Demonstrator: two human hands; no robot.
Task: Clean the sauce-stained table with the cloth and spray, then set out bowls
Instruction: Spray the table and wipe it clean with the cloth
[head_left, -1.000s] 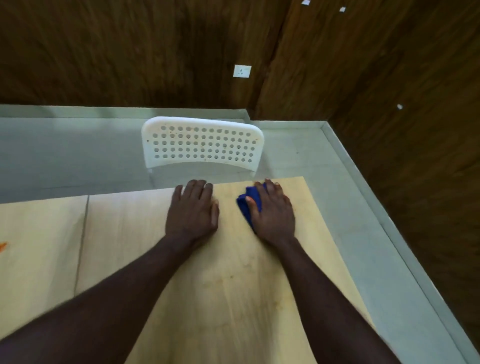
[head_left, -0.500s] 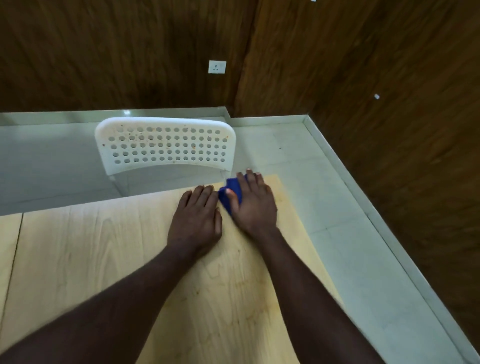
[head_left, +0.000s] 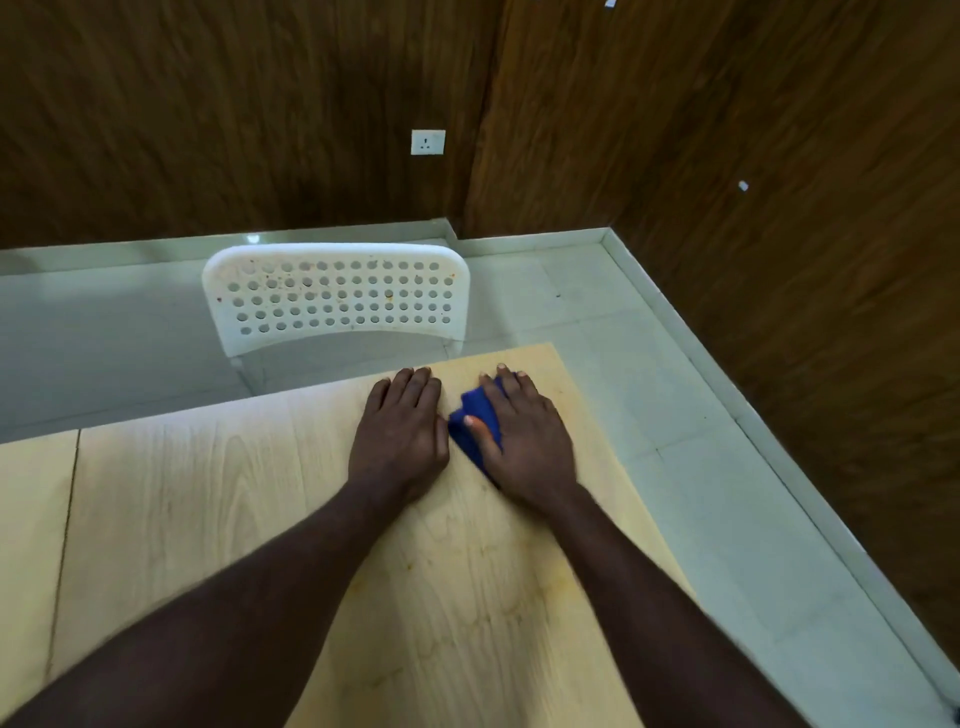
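Dark brown wood-panelled walls (head_left: 208, 104) rise well beyond both hands and meet in a corner ahead of the fingertips. Below them, a pale grey-green tiled floor (head_left: 701, 467) runs past the far side of the hands and along the outer side of the right forearm, edged by a light skirting (head_left: 535, 240). The light, wood-grained tabletop (head_left: 208, 493) lies under both hands and both forearms. Its far edge sits just past the fingertips and its right edge runs close beside the right arm. A thin seam (head_left: 65, 545) crosses it well out to the left of the left arm. Faint yellowish smears (head_left: 563, 574) show on the wood next to the right forearm.

A white plastic chair back with rows of round holes (head_left: 337, 296) stands just past the tabletop's far edge, ahead and to the left of the left hand. It is dotted with small reddish specks and blocks part of the floor behind it.

The left hand (head_left: 402, 436) lies palm down on the tabletop, fingers straight and together, holding nothing. The right hand (head_left: 524, 441) is next to it, palm down with fingers extended, pressing a crumpled dark blue cloth (head_left: 480, 415) against the wood near the far right corner. Its thumb lies on top of the cloth. The cloth shows only between the two hands, and the right palm covers the rest. Whether the left hand touches it cannot be told.

A small white wall socket (head_left: 428, 142) sits high above the hands, and a tiny white chip (head_left: 743, 185) marks the right wall.
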